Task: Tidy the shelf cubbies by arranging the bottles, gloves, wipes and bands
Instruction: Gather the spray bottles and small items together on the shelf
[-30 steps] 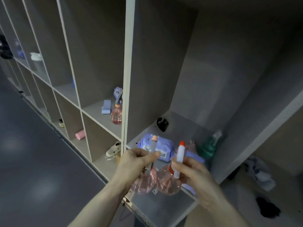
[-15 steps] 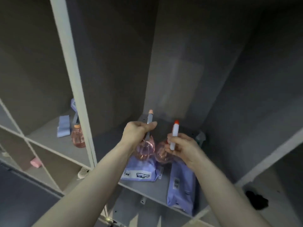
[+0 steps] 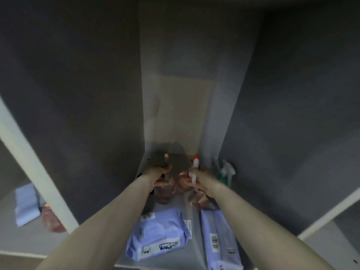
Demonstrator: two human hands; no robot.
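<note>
Both hands, left (image 3: 159, 175) and right (image 3: 198, 179) | carried pink bottles (image 3: 165, 191) from cubby front edge to deep inside, past wipes pack (image 3: 159, 236), near back wall.

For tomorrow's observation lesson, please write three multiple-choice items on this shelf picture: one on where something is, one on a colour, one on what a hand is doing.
1. Where does the green spray bottle stand?
A. At the back right of the cubby
B. At the front left edge
C. On top of a pack of wipes

2. What colour is the tip of the sprayer in the right hand?
A. Blue
B. Red-orange
C. Black

3. What is the left hand doing?
A. Lying flat on the shelf
B. Hanging idle
C. Gripping a pink bottle by its sprayer

Answers:
1 A: the green spray bottle is against the right wall, behind the right hand.
2 B: the white sprayer ends in a red-orange tip.
3 C: the left hand is curled round the sprayer above the pink bottle.
</note>
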